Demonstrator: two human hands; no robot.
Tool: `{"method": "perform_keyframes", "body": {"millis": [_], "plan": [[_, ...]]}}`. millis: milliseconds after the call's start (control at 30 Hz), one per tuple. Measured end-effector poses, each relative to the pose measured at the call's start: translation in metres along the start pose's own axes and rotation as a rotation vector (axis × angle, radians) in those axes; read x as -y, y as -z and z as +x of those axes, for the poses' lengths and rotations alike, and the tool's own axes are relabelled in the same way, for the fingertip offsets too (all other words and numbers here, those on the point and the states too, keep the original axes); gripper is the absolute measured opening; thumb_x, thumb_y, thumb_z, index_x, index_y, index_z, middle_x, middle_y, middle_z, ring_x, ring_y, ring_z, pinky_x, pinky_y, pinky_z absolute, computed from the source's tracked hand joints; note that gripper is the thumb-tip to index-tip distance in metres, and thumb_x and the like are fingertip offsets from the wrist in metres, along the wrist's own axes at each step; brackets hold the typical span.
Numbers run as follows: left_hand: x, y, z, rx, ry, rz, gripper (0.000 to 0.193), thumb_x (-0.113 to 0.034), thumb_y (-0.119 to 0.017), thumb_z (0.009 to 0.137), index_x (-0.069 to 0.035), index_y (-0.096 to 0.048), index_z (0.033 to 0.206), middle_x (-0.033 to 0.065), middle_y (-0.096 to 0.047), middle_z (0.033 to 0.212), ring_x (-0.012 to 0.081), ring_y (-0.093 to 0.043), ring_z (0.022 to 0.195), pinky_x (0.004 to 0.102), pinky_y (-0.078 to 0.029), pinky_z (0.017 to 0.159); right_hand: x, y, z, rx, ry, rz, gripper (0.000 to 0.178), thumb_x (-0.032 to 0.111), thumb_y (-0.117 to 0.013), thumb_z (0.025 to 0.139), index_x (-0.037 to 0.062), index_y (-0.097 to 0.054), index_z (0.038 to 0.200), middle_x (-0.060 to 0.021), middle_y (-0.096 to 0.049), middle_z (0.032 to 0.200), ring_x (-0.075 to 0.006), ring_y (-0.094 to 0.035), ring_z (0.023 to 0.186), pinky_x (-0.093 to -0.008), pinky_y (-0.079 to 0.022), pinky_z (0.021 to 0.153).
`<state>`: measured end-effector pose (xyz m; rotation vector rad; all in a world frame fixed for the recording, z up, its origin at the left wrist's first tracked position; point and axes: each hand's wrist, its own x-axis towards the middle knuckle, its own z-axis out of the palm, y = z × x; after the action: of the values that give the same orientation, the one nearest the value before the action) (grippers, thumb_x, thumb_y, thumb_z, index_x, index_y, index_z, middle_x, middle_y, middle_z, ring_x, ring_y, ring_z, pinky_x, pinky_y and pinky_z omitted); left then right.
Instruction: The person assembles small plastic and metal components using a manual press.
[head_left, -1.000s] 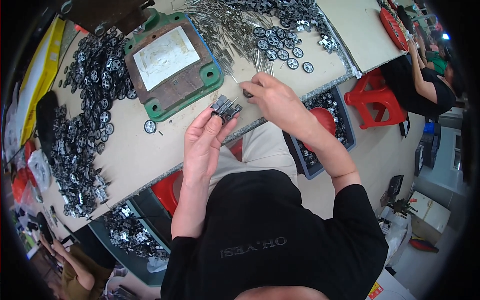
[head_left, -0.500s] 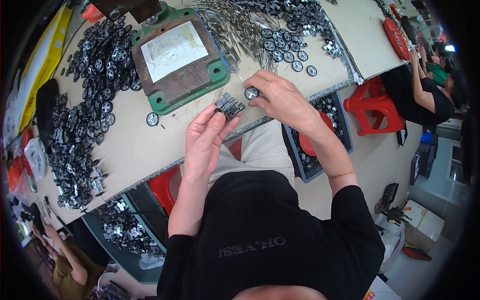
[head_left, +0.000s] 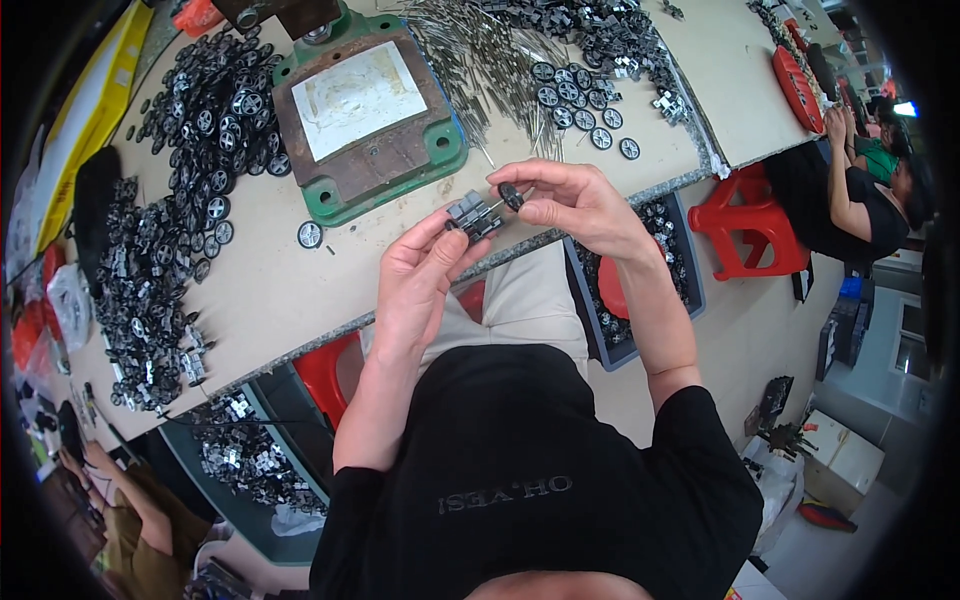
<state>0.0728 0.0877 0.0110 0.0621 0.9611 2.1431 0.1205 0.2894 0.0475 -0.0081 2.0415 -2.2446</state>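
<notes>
My left hand [head_left: 428, 270] pinches a small grey and black plastic chassis block [head_left: 474, 215] between thumb and fingers, above the table's front edge. A thin metal rod sticks out of the block toward the right. Just beside it, my right hand [head_left: 580, 205] holds a small black toy wheel [head_left: 510, 195] by its rim, turned nearly edge-on. The wheel is at the rod's end; whether the rod has entered its hub I cannot tell. One loose wheel [head_left: 310, 234] with silver spokes lies on the table left of my hands, near a short dark pin.
A green-based press [head_left: 440, 150] with a white plate stands ahead. Piles of wheels [head_left: 215, 125] and chassis parts [head_left: 150, 320] lie left; metal rods [head_left: 490, 75] and several wheels [head_left: 600, 138] lie beyond my right hand. Bins of parts and a red stool [head_left: 745, 225] flank me. Other people sit nearby.
My right hand has turned the wheel from face-on to nearly edge-on and brought it to the rod. The block in my left hand has shifted slightly right.
</notes>
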Motion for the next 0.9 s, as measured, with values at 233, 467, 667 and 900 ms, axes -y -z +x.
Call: {"method": "perform_keyframes", "body": {"millis": [233,467,667,900], "plan": [[0.000,-0.003,0.000,0.003,-0.005,0.022,0.034,-0.005,-0.055,0.090,0.005,-0.050,0.121,0.0137,-0.060,0.112,0.0186,-0.060,0.099,0.0309,-0.052,0.088,-0.001,0.002,0.000,0.000,0.005,0.016,0.035,0.005,-0.061,0.085,0.0000,-0.056,0.119,-0.0036,-0.061,0.102,-0.0057,-0.054,0.087,-0.0200,-0.044,0.075],[0.000,-0.004,-0.002,-0.018,0.003,0.037,0.035,-0.003,-0.056,0.089,0.005,-0.050,0.122,0.0128,-0.060,0.112,0.0176,-0.060,0.098,0.0303,-0.051,0.088,0.004,0.002,-0.001,0.002,-0.001,-0.036,0.032,0.004,-0.062,0.083,-0.0002,-0.059,0.115,-0.0025,-0.058,0.100,-0.0041,-0.052,0.077,-0.0186,-0.043,0.068],[0.007,-0.006,-0.002,-0.039,-0.072,0.226,0.033,-0.004,-0.054,0.089,0.005,-0.051,0.121,0.0142,-0.060,0.112,0.0202,-0.061,0.098,0.0328,-0.052,0.088,0.001,0.000,-0.002,-0.135,-0.229,-0.101,0.024,0.004,-0.064,0.082,-0.0006,-0.064,0.105,-0.0011,-0.060,0.090,-0.0030,-0.052,0.072,-0.0177,-0.043,0.066],[0.010,-0.006,0.003,-0.025,-0.088,0.017,0.031,-0.002,-0.053,0.089,0.004,-0.051,0.120,0.0139,-0.059,0.112,0.0200,-0.060,0.101,0.0348,-0.050,0.091,-0.009,-0.009,-0.005,-0.181,-0.098,-0.044,0.019,0.006,-0.067,0.081,-0.0012,-0.061,0.098,0.0030,-0.059,0.076,-0.0013,-0.052,0.068,-0.0166,-0.042,0.059]]}}
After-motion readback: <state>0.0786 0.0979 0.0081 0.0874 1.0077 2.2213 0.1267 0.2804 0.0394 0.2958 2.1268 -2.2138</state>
